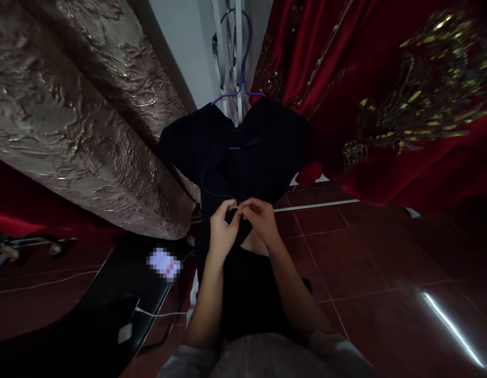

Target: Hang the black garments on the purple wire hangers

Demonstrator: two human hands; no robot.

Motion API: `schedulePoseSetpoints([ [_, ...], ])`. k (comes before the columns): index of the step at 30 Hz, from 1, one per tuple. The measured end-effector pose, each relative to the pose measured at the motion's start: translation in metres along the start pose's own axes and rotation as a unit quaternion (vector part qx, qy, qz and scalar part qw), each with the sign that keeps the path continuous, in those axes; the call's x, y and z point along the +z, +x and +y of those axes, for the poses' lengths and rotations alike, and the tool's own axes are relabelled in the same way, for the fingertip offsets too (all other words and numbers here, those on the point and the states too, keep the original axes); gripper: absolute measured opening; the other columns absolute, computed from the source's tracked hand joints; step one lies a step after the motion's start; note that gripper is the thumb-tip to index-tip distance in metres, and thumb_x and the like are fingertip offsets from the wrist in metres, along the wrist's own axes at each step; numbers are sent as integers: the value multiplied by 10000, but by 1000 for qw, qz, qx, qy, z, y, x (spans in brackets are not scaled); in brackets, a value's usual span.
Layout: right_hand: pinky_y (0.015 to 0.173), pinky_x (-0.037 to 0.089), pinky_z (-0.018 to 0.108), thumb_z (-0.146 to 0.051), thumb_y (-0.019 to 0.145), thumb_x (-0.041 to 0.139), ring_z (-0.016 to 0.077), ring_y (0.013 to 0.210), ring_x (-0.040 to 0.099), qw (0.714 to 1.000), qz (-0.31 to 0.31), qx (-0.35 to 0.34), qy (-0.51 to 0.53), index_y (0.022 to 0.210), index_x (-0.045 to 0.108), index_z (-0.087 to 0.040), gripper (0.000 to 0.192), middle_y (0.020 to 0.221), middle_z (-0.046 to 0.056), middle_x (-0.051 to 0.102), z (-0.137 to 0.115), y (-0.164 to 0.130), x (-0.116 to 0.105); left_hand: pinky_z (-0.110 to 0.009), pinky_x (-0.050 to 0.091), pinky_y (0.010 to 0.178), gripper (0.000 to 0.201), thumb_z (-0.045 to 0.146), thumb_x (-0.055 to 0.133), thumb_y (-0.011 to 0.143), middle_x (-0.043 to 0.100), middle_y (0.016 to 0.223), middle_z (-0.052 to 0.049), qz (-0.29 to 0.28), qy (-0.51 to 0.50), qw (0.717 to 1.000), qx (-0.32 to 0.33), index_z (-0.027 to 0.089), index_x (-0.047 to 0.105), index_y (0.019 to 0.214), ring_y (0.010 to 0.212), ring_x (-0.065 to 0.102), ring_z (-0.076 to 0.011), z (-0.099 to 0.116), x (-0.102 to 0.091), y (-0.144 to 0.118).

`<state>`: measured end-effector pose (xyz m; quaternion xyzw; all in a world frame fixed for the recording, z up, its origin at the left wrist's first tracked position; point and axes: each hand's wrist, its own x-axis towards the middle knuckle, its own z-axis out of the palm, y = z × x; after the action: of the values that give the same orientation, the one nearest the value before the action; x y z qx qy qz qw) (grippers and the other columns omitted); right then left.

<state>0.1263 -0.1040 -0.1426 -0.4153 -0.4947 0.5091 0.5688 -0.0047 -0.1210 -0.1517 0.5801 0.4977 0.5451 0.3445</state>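
Observation:
A black short-sleeved garment [267,152] hangs in front of me from a purple hanger [242,84]. Its lower front reaches down to my hands. My left hand [223,226] and my right hand [260,218] meet at the garment's front, thumbs and fingertips pinched close together. Whatever small part lies between the fingertips is hidden; it may be cloth or something tiny on it. A thin curved edge runs down the cloth to the fingers. Both hands are closed.
A brocade curtain-like cloth [90,121] hangs at left, red fabric with gold sequins [385,126] at right. Below left stands a black bench [121,262] with a lit phone [165,263], a dark device and a white cable [160,315]. Dark red tiles [357,262] cover the floor.

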Motion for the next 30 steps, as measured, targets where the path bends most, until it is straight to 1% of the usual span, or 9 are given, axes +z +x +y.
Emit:
schedulePoseSetpoints([
  [4, 559, 402, 241, -336, 731, 783, 95, 548, 497, 998, -22, 46, 34, 754, 753, -176, 164, 632, -4, 641, 4, 1, -3, -284, 547, 911, 149, 220, 632, 936, 719, 989, -54, 47, -8, 999, 17, 176, 683, 1070, 969, 706, -183, -2, 17, -2],
  [7, 525, 356, 239, -375, 681, 846, 84, 515, 456, 995, -24, 80, 61, 734, 736, -179, 231, 590, -19, 603, 4, 2, -4, -263, 559, 847, 132, 216, 630, 935, 721, 964, -58, 57, -7, 998, 24, 173, 697, 1040, 922, 712, -179, -4, 17, -4],
  [9, 523, 346, 238, -377, 692, 837, 82, 514, 449, 995, -24, 78, 59, 724, 720, -177, 234, 581, -24, 587, 3, 1, -3, -268, 565, 838, 144, 225, 638, 932, 727, 968, -65, 62, -11, 998, 21, 173, 709, 1046, 915, 717, -184, -6, 15, -5],
  [15, 578, 409, 249, -328, 818, 670, 107, 549, 507, 1000, -11, 22, -8, 750, 703, -178, 168, 590, -18, 579, 2, -3, 0, -296, 576, 868, 176, 230, 657, 917, 739, 996, -75, 76, -9, 997, 10, 180, 743, 1063, 944, 722, -201, -11, 14, -5],
  [18, 593, 421, 251, -306, 862, 613, 125, 598, 562, 992, 13, -44, -118, 793, 695, -182, 164, 665, 1, 634, 2, 2, -5, -289, 576, 850, 194, 223, 661, 908, 744, 1019, -83, 71, -11, 997, -13, 177, 738, 1080, 957, 726, -204, -10, 14, -4],
  [20, 586, 397, 246, -290, 895, 578, 119, 595, 552, 971, -22, -105, -214, 779, 655, -187, 172, 662, -7, 616, -3, 16, -12, -279, 569, 836, 184, 224, 653, 913, 741, 1007, -83, 63, -9, 998, -20, 174, 729, 1073, 953, 724, -199, -8, 13, -4],
  [23, 596, 369, 253, -227, 894, 560, 105, 573, 500, 917, -103, -209, -324, 758, 593, -192, 145, 635, -27, 551, -30, 57, -22, -259, 556, 796, 151, 203, 624, 918, 728, 955, -70, 61, 2, 998, -17, 169, 712, 1036, 904, 715, -180, -9, 14, -2],
  [26, 629, 388, 273, -205, 891, 577, 115, 584, 472, 870, -81, -306, -378, 754, 563, -198, 139, 626, -30, 496, -81, 107, -24, -238, 532, 741, 116, 161, 600, 906, 707, 896, -55, 51, 29, 998, -17, 167, 685, 985, 848, 702, -167, -18, 23, 2],
  [30, 771, 484, 289, -270, 919, 651, 144, 696, 540, 865, -19, -357, -352, 756, 528, -212, 212, 644, -20, 476, -145, 149, -14, -228, 489, 668, 90, 111, 584, 891, 665, 791, -28, -10, 68, 998, -10, 172, 646, 870, 756, 674, -157, -30, 39, 6],
])
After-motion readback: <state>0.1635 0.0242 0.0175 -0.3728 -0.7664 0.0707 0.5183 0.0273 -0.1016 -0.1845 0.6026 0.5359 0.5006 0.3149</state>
